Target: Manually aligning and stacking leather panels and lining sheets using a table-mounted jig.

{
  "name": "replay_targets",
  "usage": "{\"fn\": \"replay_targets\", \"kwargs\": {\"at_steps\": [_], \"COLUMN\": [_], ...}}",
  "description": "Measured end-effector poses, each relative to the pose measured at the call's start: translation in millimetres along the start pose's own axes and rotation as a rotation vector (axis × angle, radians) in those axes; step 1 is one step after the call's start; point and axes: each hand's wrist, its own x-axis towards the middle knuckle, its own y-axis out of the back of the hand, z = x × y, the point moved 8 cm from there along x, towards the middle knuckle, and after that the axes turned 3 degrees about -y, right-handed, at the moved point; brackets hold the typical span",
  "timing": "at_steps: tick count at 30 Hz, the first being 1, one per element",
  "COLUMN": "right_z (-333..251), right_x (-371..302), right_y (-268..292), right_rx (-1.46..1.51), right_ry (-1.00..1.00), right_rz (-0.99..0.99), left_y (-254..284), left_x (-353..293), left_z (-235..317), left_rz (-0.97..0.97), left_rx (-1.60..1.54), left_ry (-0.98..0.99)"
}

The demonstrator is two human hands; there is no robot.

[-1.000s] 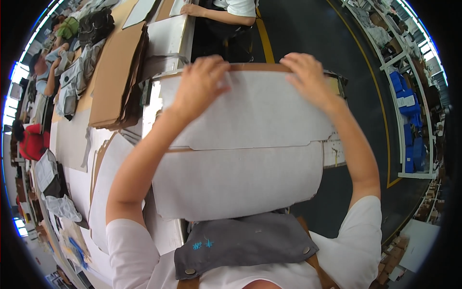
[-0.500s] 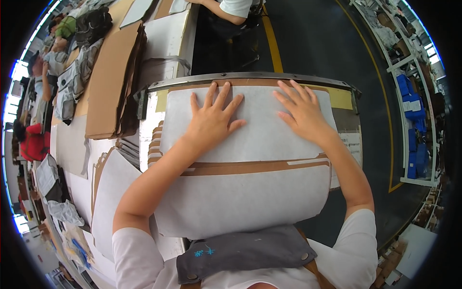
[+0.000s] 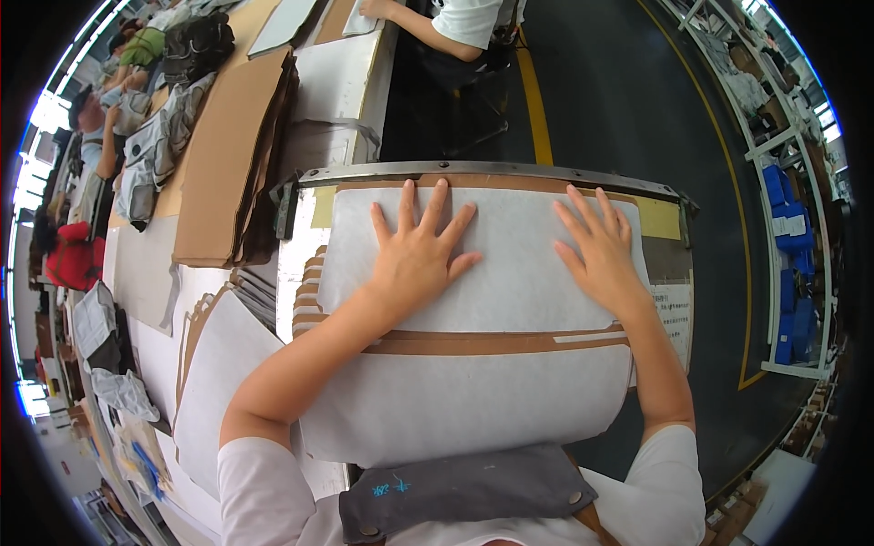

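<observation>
My left hand [image 3: 414, 259] lies flat with fingers spread on a large white sheet [image 3: 510, 282], its longest fingertips over the brown strip along the far edge. My right hand [image 3: 605, 259] rests open on the same sheet near its right edge, fingers pointing away from me. Under the sheet is brown board-like material [image 3: 492, 342], which shows as a band across the middle. Nearer me, a second white panel [image 3: 473, 400] reaches down to my dark grey apron [image 3: 469, 491]. Neither hand grips anything.
A metal bar [image 3: 492, 167] runs along the bench's far edge. To the left are a stack of brown sheets [image 3: 232, 164], more white-faced panels [image 3: 218, 382] and grey bags [image 3: 164, 146]. Another person [image 3: 464, 32] works beyond. Shelving with blue bins [image 3: 792, 227] stands right.
The whole view has shifted, so the bench appears lower and further right. My right hand has slid slightly toward the sheet's right edge; my left hand stays flat in about the same place.
</observation>
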Motion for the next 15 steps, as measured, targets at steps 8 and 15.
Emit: {"fn": "replay_targets", "kwargs": {"at_steps": [8,15], "right_z": [6.3,9.3], "right_x": [-1.0,-7.4], "right_y": [-2.3,1.2], "right_rx": [0.036,-0.042], "right_ry": [-0.022,-0.059], "right_rz": [-0.025,-0.035], "left_y": [-0.8,1.6], "left_x": [-2.3,-12.2], "left_z": [-5.5,-14.8], "left_rz": [-0.026,0.021], "left_rx": [-0.04,-0.091], "left_ry": [0.032,0.018]}}
